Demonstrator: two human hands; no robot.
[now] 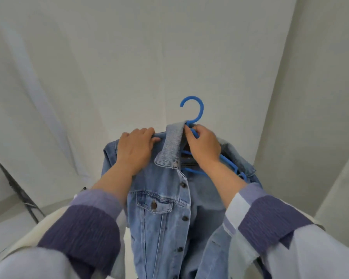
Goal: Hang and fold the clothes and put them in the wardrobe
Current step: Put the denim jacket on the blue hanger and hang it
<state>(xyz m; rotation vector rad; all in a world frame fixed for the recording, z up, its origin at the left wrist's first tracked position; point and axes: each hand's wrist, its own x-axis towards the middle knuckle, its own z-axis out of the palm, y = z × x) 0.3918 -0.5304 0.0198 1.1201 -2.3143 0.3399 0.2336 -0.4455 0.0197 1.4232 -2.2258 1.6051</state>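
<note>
Head view, denim jacket [161, 208] (stiff), hooked plastic hanger [197, 111]

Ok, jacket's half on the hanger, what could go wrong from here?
1. The blue hanger's right arm shows bare outside the denim jacket; that shoulder looks unseated and may slip off once hung.
2. The right hand pinches the hanger at its neck while the left hand grips the other shoulder; letting go early could drop the jacket.
3. The collar stands crooked and could crease if left so.
</note>
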